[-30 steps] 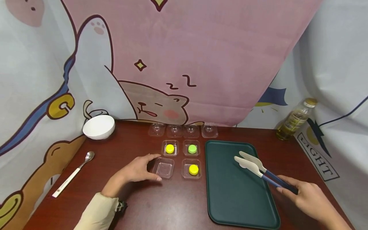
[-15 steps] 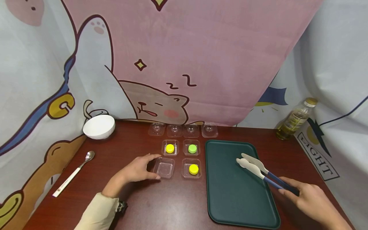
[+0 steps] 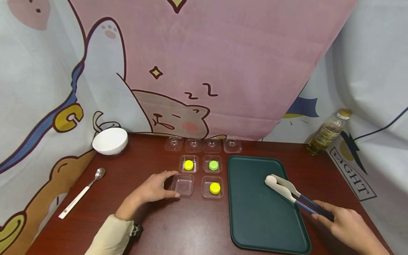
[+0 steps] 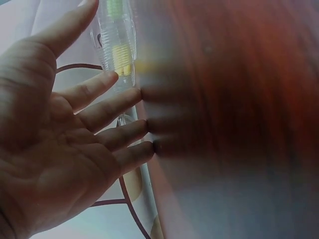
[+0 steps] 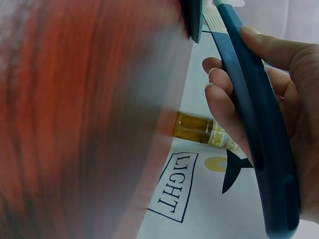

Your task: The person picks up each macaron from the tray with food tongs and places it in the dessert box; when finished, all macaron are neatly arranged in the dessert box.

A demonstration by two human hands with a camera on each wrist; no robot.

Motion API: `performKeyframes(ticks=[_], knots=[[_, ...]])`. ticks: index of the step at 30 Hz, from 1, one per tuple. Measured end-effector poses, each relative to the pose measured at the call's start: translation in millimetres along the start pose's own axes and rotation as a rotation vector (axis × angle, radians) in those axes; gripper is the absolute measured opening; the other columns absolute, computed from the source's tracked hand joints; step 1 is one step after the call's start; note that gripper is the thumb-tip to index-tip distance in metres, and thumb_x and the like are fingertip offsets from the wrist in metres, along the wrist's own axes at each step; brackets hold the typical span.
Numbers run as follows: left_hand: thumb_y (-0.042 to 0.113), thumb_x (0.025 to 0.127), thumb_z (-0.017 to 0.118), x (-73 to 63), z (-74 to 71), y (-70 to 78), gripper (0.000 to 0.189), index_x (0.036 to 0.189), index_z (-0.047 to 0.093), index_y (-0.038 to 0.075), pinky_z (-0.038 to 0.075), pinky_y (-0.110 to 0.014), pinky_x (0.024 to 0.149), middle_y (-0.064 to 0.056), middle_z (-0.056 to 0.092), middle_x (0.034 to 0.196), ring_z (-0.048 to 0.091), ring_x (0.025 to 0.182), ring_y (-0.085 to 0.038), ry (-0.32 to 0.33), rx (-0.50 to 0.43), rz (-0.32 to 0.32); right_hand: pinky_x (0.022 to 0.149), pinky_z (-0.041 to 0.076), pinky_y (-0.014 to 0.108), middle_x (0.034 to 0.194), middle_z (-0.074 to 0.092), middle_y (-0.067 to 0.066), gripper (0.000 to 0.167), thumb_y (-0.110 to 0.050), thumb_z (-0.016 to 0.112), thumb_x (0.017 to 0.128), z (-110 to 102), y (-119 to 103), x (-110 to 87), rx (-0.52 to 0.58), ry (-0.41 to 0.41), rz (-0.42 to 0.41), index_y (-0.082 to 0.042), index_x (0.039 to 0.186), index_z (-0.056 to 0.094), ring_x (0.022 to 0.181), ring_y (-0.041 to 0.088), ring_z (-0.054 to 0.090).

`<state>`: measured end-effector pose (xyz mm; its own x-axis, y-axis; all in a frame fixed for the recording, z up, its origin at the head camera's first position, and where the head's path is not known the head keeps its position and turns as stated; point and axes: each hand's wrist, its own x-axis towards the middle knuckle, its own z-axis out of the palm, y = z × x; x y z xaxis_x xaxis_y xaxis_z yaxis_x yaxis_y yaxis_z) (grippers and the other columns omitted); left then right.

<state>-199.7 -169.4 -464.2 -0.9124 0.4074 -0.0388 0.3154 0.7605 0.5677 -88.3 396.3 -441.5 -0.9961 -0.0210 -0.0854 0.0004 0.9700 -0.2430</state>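
Note:
My right hand (image 3: 345,223) grips tongs (image 3: 282,191) with beige tips and blue handles over the right part of a dark green tray (image 3: 255,219). A small pale round piece (image 3: 271,179), much like a macaron, sits between the tong tips; whether it touches the tray I cannot tell. My left hand (image 3: 151,188) lies beside a clear plastic box (image 3: 182,185) with nothing in it, thumb and forefinger spread at its left side. Straight, parted fingers (image 4: 112,109) show in the left wrist view. The right wrist view has the tongs' dark blue handles (image 5: 249,94) in my grip.
Three more clear boxes hold a yellow piece (image 3: 188,165), a green piece (image 3: 213,165) and another yellow piece (image 3: 215,188). Clear lids (image 3: 193,145) line the back. A white bowl (image 3: 109,141) and spoon (image 3: 79,196) are left; an oil bottle (image 3: 328,132) stands back right.
The tong tips have shifted slightly right and toward me, and the pale piece now shows between them. The left hand has barely moved; the box beside it has shifted slightly.

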Motion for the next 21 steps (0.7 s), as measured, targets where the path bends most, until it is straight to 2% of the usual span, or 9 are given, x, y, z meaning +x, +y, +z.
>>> performKeyframes(ticks=[8, 15, 21], knots=[[0.045, 0.073, 0.090, 1.5, 1.7, 1.0, 0.082, 0.140, 0.059, 0.009, 0.044, -0.055, 0.112, -0.022, 0.061, 0.140, 0.052, 0.135, -0.046, 0.014, 0.007, -0.006, 0.050, 0.026, 0.026, 0.061, 0.049, -0.004, 0.050, -0.038, 0.072, 0.094, 2.4, 1.7, -1.1, 0.003, 0.014, 0.003, -0.004, 0.130, 0.066, 0.052, 0.008, 0.034], [0.045, 0.073, 0.089, 2.7, 2.3, 2.2, 0.081, 0.139, 0.060, 0.009, 0.045, -0.054, 0.111, -0.020, 0.062, 0.139, 0.055, 0.134, -0.043, 0.016, 0.022, -0.015, 0.053, 0.035, 0.028, 0.072, 0.064, -0.005, 0.053, -0.041, 0.071, 0.094, 1.6, 2.9, 1.9, 0.009, -0.020, 0.015, -0.004, 0.131, 0.065, 0.059, 0.008, 0.047], [0.047, 0.074, 0.088, 3.3, 2.2, 3.5, 0.082, 0.141, 0.059, 0.009, 0.043, -0.055, 0.113, -0.024, 0.059, 0.142, 0.051, 0.136, -0.046, 0.011, 0.035, -0.029, 0.053, 0.040, 0.030, 0.070, 0.066, -0.006, 0.051, -0.039, 0.072, 0.093, 2.3, 3.2, 1.2, 0.017, -0.003, 0.005, -0.005, 0.130, 0.066, 0.060, 0.008, 0.052]])
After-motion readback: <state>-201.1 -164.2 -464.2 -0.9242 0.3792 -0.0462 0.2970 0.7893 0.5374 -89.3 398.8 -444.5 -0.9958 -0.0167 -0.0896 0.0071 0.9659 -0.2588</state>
